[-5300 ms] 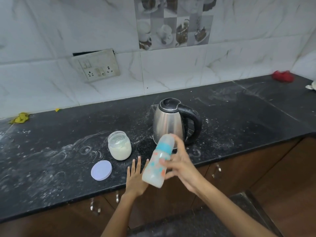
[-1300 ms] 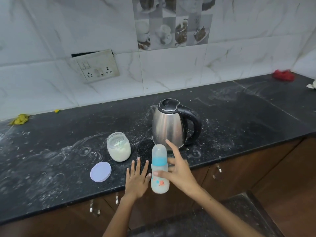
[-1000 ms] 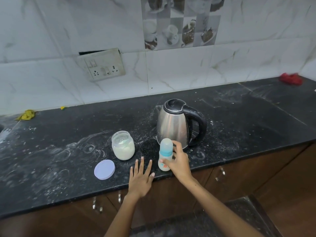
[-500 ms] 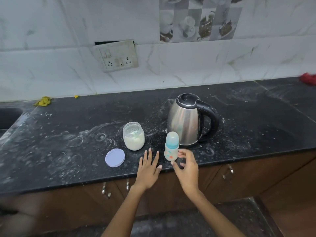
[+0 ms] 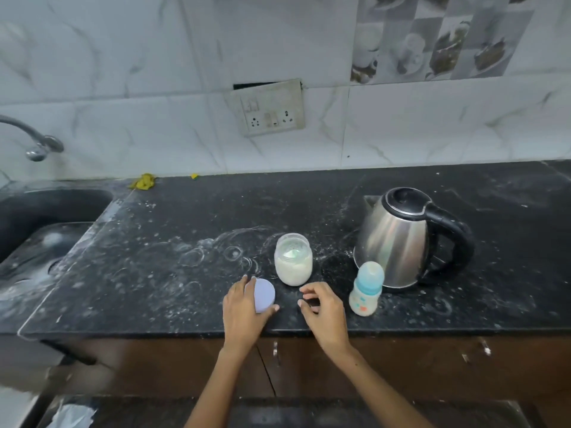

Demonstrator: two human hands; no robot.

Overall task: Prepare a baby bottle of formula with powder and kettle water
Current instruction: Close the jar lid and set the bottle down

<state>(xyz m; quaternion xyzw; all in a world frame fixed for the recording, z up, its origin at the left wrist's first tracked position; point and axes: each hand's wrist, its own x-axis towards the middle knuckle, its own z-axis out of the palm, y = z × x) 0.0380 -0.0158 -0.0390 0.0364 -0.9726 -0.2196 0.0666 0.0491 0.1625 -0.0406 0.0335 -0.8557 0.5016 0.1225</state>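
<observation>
Baby bottle (image 5: 365, 288) stands upright and capped on the tabletop (image 5: 160, 273), just in front of the kettle (image 5: 398, 239), milky contents inside. Neither hand touches it. So the mix itself looks done; my read is this is the tidy-up step, closing the powder jar.

Left hand (image 5: 244, 307) grasps the lilac lid (image 5: 263, 295), fingers and thumb curled round its edge, lid tilted up off the tabletop. Right hand (image 5: 323, 305) is released: fingers loosely curled, holding nothing, between lid and bottle.

Powder jar (image 5: 293, 259) sits open, just behind both hands, about half full.

Next move probably needs: lid carried up and over to the jar mouth, set level, then turned. Right hand is placed to steady the jar. Watch the bottle close on the right; a wide elbow swing could knock it.
</observation>
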